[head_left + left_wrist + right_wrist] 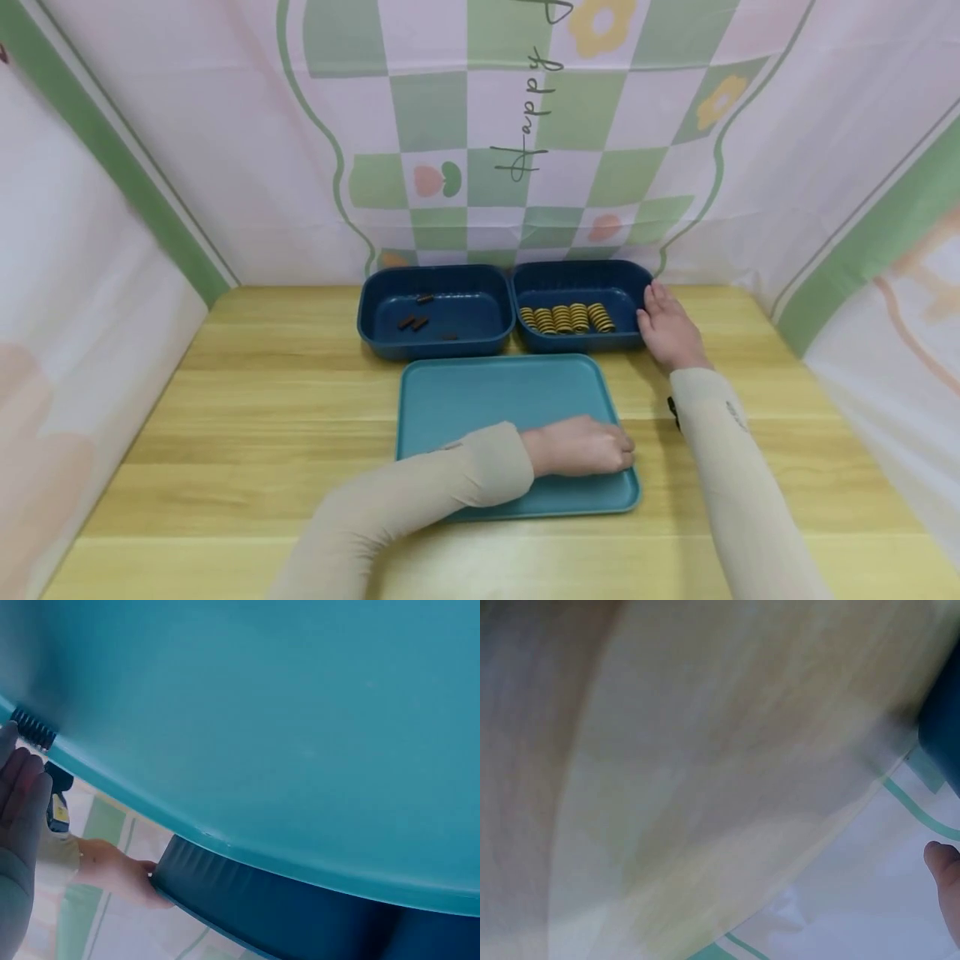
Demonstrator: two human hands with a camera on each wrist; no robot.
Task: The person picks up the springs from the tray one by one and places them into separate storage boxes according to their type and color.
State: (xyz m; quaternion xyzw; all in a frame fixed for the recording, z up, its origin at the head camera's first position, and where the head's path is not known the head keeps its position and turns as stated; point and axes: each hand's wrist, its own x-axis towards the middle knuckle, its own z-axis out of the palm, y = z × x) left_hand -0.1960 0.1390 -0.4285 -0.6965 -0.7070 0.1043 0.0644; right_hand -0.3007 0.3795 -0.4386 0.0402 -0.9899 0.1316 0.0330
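Observation:
In the head view my left hand (pixel 581 446), fingers curled, is low over the right edge of the teal tray (pixel 495 392). The left wrist view shows a small dark ribbed roll (pixel 34 729) at that hand's fingertips, against the tray rim; the hand largely hides the hold. My right hand (pixel 672 329) rests with fairly straight fingers against the right end of the right blue bin (pixel 585 271). Inside that bin stand several yellow-and-black striped rolls (pixel 562 319) in a row. Its thumb (pixel 943 866) shows at the edge of the right wrist view.
A second blue bin (pixel 480 312) stands directly left of the first, holding several short dark brown pieces (pixel 407 322). Both bins sit behind the tray on a wooden table (pixel 285 400). A patterned cloth (pixel 495 108) hangs behind, with cloth at both sides.

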